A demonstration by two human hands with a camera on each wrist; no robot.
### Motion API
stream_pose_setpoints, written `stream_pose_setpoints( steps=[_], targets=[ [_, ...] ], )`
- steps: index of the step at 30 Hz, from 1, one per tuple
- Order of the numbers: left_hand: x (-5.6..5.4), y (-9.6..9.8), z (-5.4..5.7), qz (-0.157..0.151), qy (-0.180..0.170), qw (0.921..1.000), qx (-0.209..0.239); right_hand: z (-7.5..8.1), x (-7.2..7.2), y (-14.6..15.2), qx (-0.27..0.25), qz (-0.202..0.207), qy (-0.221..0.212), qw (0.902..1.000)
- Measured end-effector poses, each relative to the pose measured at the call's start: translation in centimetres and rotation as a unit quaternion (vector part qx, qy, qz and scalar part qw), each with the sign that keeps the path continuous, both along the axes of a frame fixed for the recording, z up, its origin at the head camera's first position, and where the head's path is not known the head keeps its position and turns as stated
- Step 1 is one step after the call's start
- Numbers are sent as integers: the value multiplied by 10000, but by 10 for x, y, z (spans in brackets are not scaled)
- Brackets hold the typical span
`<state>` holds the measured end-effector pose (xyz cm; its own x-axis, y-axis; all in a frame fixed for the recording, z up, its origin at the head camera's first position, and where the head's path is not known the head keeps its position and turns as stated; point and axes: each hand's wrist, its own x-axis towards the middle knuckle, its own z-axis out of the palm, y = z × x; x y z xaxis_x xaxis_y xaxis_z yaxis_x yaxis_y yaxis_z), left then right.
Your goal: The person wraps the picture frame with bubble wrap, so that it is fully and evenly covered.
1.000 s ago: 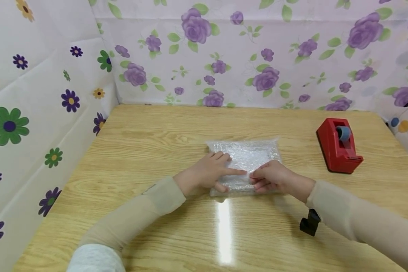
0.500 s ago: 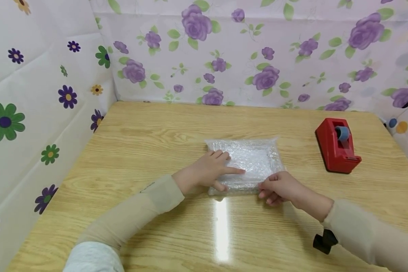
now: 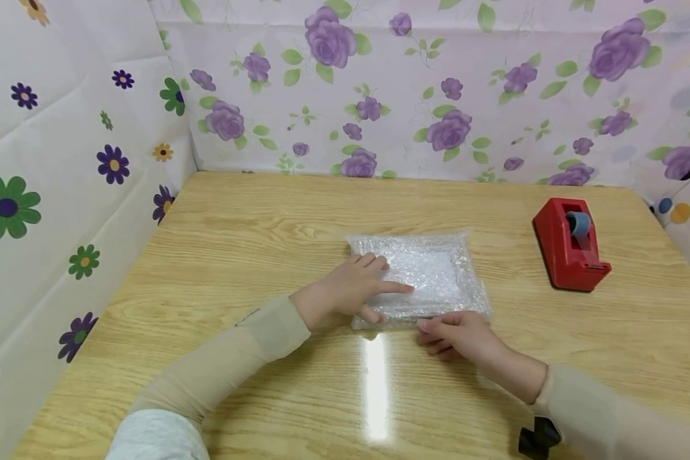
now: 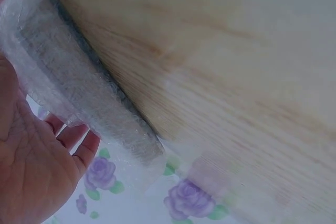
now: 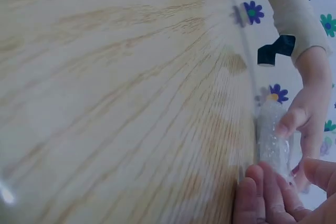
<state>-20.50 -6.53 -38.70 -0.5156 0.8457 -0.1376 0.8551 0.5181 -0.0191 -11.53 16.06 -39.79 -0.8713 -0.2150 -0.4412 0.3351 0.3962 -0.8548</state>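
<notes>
A flat parcel in clear bubble wrap [image 3: 431, 268] lies on the wooden table. My left hand [image 3: 359, 287] rests on its left part, fingers spread and index finger pointing right across the top. In the left wrist view the wrap [image 4: 89, 72] shows edge-on, with the fingers at its far side. At the parcel's near edge, right of the middle, my right hand [image 3: 460, 335] holds the wrap's edge between thumb and fingers. The right wrist view has those fingers [image 5: 270, 195] below the edge of the wrap [image 5: 274, 135], the thumb on the other side.
A red tape dispenser [image 3: 572, 246] with a blue-cored roll stands at the table's right. Floral sheets [image 3: 333, 96] hang along the back and left sides. A bright light reflection [image 3: 375, 386] crosses the near tabletop [image 3: 299, 409].
My right hand has come from the top of the parcel down to its near edge, first rightward, then back left along it. The left hand stays on the wrap.
</notes>
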Motion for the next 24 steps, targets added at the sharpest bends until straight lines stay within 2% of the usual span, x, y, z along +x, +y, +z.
stream_pose_setpoints(
  steps=[6, 12, 15, 19, 24],
  targets=[
    [2, 0, 0, -8, 18, 10000, 49, -2, -1, -6, -192, 53, 20, 9998],
    [3, 0, 0, 6, 34, 9998, 220, -1, 1, -8, -313, -85, 137, 9994],
    [3, 1, 2, 110, -110, 9996, 221, 1, 1, -6, -387, -139, 192, 9990],
    [3, 1, 5, 253, -274, 9993, 16, 0, -1, -5, -448, -153, 144, 9988],
    [3, 2, 7, 277, -206, 9992, -221, -4, -2, -5, -323, -43, 35, 9995]
  ],
)
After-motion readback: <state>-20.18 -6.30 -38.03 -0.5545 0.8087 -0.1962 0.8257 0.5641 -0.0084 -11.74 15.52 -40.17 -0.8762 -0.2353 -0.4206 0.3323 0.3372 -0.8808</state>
